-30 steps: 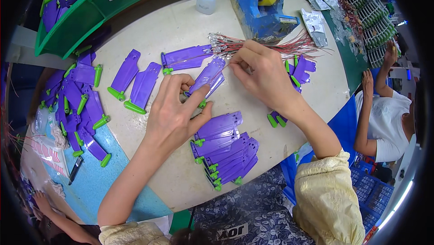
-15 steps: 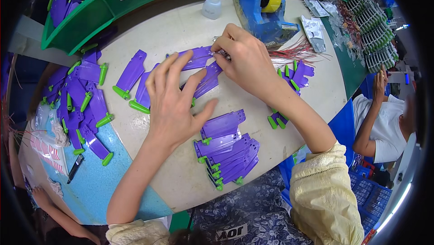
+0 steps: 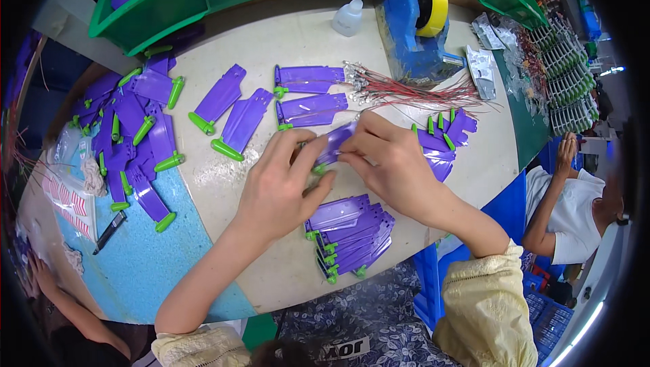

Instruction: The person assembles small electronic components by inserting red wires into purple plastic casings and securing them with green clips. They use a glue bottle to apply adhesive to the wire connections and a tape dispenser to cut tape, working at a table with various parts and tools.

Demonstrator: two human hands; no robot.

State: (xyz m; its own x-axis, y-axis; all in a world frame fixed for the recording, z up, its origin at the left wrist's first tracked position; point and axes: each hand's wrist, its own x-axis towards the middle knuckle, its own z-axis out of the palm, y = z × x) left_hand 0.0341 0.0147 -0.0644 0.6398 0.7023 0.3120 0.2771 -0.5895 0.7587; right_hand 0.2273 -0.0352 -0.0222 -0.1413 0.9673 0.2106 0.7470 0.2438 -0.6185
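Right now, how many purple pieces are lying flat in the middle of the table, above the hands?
4: two slanted purple pieces on the left, two level ones beside the red wires. Another is held by both hands.

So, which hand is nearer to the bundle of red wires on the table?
Right. The right hand is just below the bundle of red wires, close to it. The left hand is farther, down and to the left, beyond the right hand.
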